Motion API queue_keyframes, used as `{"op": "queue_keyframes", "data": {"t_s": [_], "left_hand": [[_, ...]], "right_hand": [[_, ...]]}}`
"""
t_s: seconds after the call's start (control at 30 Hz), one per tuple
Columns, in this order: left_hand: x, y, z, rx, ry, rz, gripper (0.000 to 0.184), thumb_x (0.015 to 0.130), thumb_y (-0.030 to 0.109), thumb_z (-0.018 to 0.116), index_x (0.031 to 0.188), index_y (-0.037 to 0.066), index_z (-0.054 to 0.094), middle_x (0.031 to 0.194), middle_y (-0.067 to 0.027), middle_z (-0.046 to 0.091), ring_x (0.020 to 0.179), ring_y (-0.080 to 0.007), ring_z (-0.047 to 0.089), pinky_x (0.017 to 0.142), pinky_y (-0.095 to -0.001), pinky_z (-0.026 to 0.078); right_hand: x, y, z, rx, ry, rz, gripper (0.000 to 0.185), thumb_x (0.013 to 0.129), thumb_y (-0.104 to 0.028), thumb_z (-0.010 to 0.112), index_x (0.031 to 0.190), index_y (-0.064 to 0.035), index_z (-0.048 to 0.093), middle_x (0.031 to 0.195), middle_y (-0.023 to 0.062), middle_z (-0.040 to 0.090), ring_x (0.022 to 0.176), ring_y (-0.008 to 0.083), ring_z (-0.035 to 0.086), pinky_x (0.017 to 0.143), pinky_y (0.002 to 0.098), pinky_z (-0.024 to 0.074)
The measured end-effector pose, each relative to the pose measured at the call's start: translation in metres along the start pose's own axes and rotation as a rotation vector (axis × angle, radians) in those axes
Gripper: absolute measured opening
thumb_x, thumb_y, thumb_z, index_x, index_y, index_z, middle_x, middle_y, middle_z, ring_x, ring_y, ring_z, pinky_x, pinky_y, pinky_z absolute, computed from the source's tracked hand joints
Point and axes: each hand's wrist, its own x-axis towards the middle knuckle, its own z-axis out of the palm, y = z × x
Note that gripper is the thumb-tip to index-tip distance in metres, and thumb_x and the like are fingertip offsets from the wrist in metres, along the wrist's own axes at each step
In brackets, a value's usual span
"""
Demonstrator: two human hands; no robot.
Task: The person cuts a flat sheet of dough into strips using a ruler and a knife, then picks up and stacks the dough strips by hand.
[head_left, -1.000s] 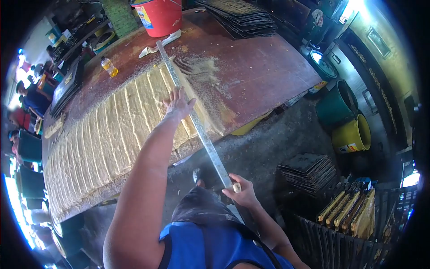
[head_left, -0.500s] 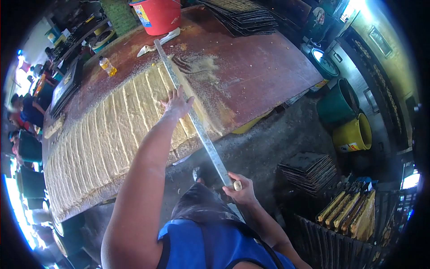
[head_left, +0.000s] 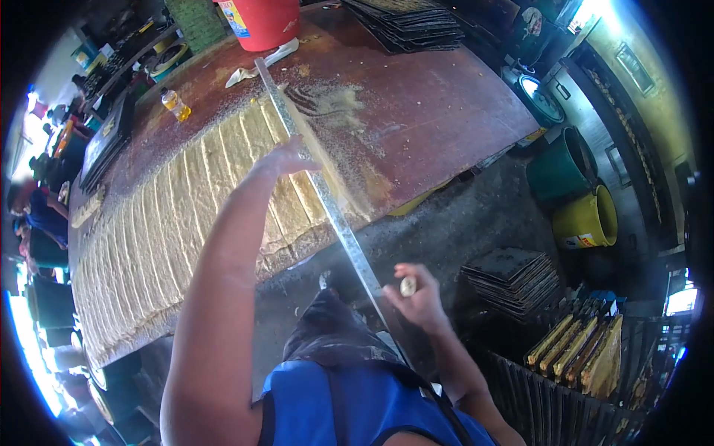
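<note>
A long metal straightedge (head_left: 338,223) lies across the right end of a pale dough sheet (head_left: 186,201) scored in parallel strips, and juts past the table's near edge. My left hand (head_left: 291,157) is on the straightedge about midway, its fingers wrapped over the bar. Just right of the bar's near end, my right hand (head_left: 420,297) holds a small tool with a round, light handle end (head_left: 407,286); the rest of the tool is hidden.
On the reddish table (head_left: 439,111) stand a red bucket (head_left: 264,22), a bottle (head_left: 175,105), a cloth (head_left: 264,63) and stacked dark trays (head_left: 409,26). At right are green (head_left: 558,167) and yellow (head_left: 587,219) bins, another tray stack (head_left: 513,279) and a rack (head_left: 535,379).
My right hand has come away from the straightedge's near end, slightly up and right, with the handle in it. My left hand's spread fingers have closed around the bar.
</note>
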Motion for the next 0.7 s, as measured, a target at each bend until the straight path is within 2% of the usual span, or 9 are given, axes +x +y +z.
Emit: {"op": "queue_keyframes", "data": {"t_s": [0.07,0.13,0.2,0.33,0.4,0.43,0.5,0.6,0.7], "left_hand": [[0.0,0.0,-0.009,0.186,-0.047,0.004,0.119,0.068,0.052,0.086,0.159,0.015,0.018,0.166,-0.0158,0.009,0.154,-0.0318,0.005,0.123,-0.0543,0.017],[0.002,0.001,-0.007,0.252,-0.018,0.009,0.123,0.065,0.053,0.087,0.159,0.016,0.017,0.166,-0.0152,0.007,0.154,-0.0318,0.003,0.122,-0.0579,0.015],[-0.002,0.005,-0.006,0.318,0.012,0.014,0.126,0.063,0.053,0.088,0.159,0.016,0.016,0.167,-0.0147,0.006,0.154,-0.0317,0.002,0.121,-0.0615,0.014],[-0.005,0.007,-0.012,0.414,-0.016,0.015,0.128,0.062,0.061,0.086,0.159,0.016,0.016,0.167,-0.0137,0.001,0.154,-0.0321,0.001,0.116,-0.0731,0.01],[-0.003,0.008,-0.016,0.432,-0.018,0.019,0.129,0.061,0.064,0.085,0.159,0.016,0.017,0.167,-0.0134,0.0,0.154,-0.0325,0.002,0.113,-0.0768,0.009],[-0.006,0.009,-0.018,0.426,-0.032,0.025,0.129,0.061,0.066,0.084,0.159,0.015,0.017,0.167,-0.0138,0.001,0.154,-0.0331,0.003,0.113,-0.0774,0.01],[-0.005,0.009,-0.019,0.412,-0.046,0.029,0.129,0.061,0.069,0.082,0.158,0.013,0.018,0.167,-0.0154,0.003,0.153,-0.0355,0.008,0.11,-0.0798,0.013],[-0.002,0.012,-0.022,0.446,-0.075,0.029,0.127,0.064,0.068,0.082,0.158,0.013,0.017,0.166,-0.0162,0.005,0.152,-0.0372,0.014,0.11,-0.0798,0.014],[-0.007,0.019,-0.029,0.475,-0.089,0.005,0.126,0.065,0.066,0.082,0.158,0.013,0.016,0.166,-0.0166,0.006,0.15,-0.038,0.019,0.11,-0.0802,0.015]], "right_hand": [[0.044,-0.053,-0.03,-0.125,0.123,-0.012,0.03,0.076,-0.004,0.081,0.094,-0.007,0.057,0.097,0.0126,0.065,0.084,0.0247,0.067,0.075,0.0362,0.0542],[0.08,-0.089,-0.061,-0.325,0.241,-0.433,0.025,0.081,-0.007,0.077,0.095,-0.0063,0.056,0.096,0.0102,0.063,0.079,0.022,0.064,0.076,0.0366,0.0536],[0.102,-0.12,-0.069,-0.031,0.358,-0.597,0.021,0.086,-0.014,0.075,0.094,-0.0064,0.056,0.09,0.01,0.062,0.078,0.0211,0.062,0.076,0.0394,0.0529],[0.168,-0.101,-0.041,0.255,0.348,-0.806,0.02,0.087,-0.017,0.073,0.087,-0.0056,0.056,0.085,0.0098,0.062,0.075,0.0213,0.06,0.076,0.042,0.052],[0.198,-0.055,-0.017,0.196,0.238,-0.662,0.024,0.087,-0.015,0.073,0.077,-0.006,0.053,0.077,0.0089,0.061,0.071,0.0212,0.06,0.076,0.0439,0.052],[0.209,-0.039,-0.004,0.204,0.233,-0.668,0.024,0.087,-0.015,0.073,0.077,-0.006,0.053,0.077,0.0089,0.061,0.071,0.0212,0.06,0.076,0.0439,0.052],[0.238,-0.017,0.025,0.302,0.141,-0.765,0.024,0.089,-0.008,0.064,0.075,-0.0056,0.045,0.075,0.0095,0.059,0.07,0.021,0.058,0.078,0.0482,0.052],[0.288,-0.026,0.087,0.428,0.219,-0.857,0.025,0.087,-0.003,0.066,0.075,-0.0064,0.045,0.074,0.0087,0.06,0.069,0.02,0.058,0.076,0.0482,0.0523],[0.334,-0.019,0.143,0.564,0.184,-0.856,0.024,0.084,0.002,0.066,0.075,-0.0061,0.045,0.073,0.0091,0.059,0.069,0.02,0.058,0.077,0.0479,0.0522]]}}
